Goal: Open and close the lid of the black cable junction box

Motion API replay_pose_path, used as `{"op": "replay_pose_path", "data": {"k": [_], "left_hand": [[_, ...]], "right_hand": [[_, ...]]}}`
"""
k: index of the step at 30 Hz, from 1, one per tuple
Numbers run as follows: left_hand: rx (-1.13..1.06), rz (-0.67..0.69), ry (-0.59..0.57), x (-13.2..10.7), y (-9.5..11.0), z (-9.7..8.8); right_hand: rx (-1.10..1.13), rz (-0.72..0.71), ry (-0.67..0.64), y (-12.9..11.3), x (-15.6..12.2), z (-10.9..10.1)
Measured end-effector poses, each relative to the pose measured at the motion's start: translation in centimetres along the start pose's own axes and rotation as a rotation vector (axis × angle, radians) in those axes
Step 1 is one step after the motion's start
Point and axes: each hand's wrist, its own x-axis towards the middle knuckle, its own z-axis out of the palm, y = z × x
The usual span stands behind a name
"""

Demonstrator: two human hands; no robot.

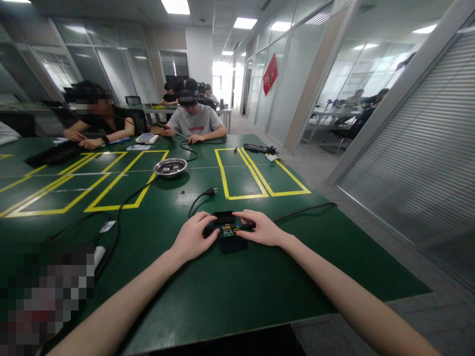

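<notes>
Open-plan office w/ glass partitions (pixel 297 74), ceiling light panels and a red diamond-shaped sign (pixel 270 74) on the glass. The head view looks down a long tabletop (pixel 230 296), matte green, smooth, marked w/ yellow tape rectangles (pixel 226 183).

At the near-centre edge lies a small black case (pixel 232 244), boxy plastic, top open, w/ a green circuit board (pixel 228 230) showing inside, orange bits on it. The left hand (pixel 193 236) is curled over the case's left end, fingers wrapped on it. The right hand (pixel 261 230) lies on the right end, fingers stretched flat along the top edge, thumb by the board; can't tell if it pinches anything. The hands are apart, the board between them.

Just beyond the case, a black cord (pixel 191 207) curves to a two-pin plug (pixel 211 191) lying loose. A thin black cable (pixel 308 208) runs off to the right. Further back sits a round shiny steel bowl (pixel 170 167) w/ small parts in it. At the far side two people (pixel 195 123) sit w/ their own hands on the tabletop.
</notes>
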Motion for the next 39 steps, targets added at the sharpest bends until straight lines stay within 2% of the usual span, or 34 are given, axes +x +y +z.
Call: {"op": "replay_pose_path", "data": {"k": [8,17,31,39], "left_hand": [[0.043,-0.016,-0.052,0.2,-0.2,-0.4],[0.065,0.104,-0.096,0.0,-1.4,0.0],[0.07,0.118,-0.104,0.2,-1.9,0.2],[0.087,0.102,-0.068,0.4,-1.6,-0.5]], "right_hand": [[-0.003,0.015,-0.035,-0.3,0.0,-0.2],[-0.105,0.062,-0.03,-0.5,0.3,0.3],[-0.155,0.082,0.026,-0.7,0.5,0.7],[-0.125,0.095,0.095,-0.3,0.6,-0.6]]}}
